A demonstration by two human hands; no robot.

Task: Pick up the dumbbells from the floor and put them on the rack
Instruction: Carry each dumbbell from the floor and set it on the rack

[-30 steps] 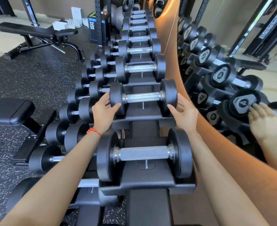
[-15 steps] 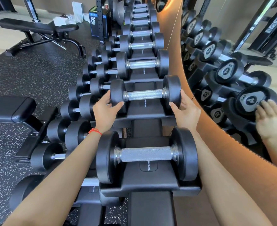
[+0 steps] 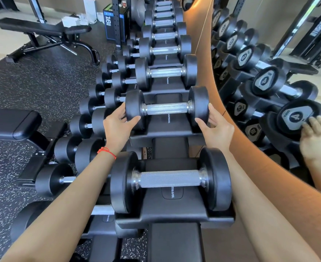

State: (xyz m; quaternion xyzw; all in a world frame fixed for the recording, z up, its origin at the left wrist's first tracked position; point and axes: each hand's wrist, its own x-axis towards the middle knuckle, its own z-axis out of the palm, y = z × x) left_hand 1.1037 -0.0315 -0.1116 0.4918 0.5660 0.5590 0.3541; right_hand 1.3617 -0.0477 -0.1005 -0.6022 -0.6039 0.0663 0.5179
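A black dumbbell [image 3: 166, 109] with a knurled steel handle lies across a cradle on the top tier of the rack [image 3: 170, 214]. My left hand [image 3: 118, 127] cups its left head, with the thumb wrapped under the front rim and the fingers on the outer face. My right hand [image 3: 217, 127] holds the right head the same way. A larger dumbbell [image 3: 170, 180] sits in the nearest cradle, between my forearms.
More dumbbells fill the top row [image 3: 165, 71] and the lower tier [image 3: 99, 121] on the left. A mirror [image 3: 269, 76] with a tan frame runs along the right. One bench [image 3: 12, 123] stands at the left and another bench [image 3: 42, 30] farther back on speckled rubber flooring.
Both hands stay on the ends of the same dumbbell in its cradle. Only the view has shifted slightly.
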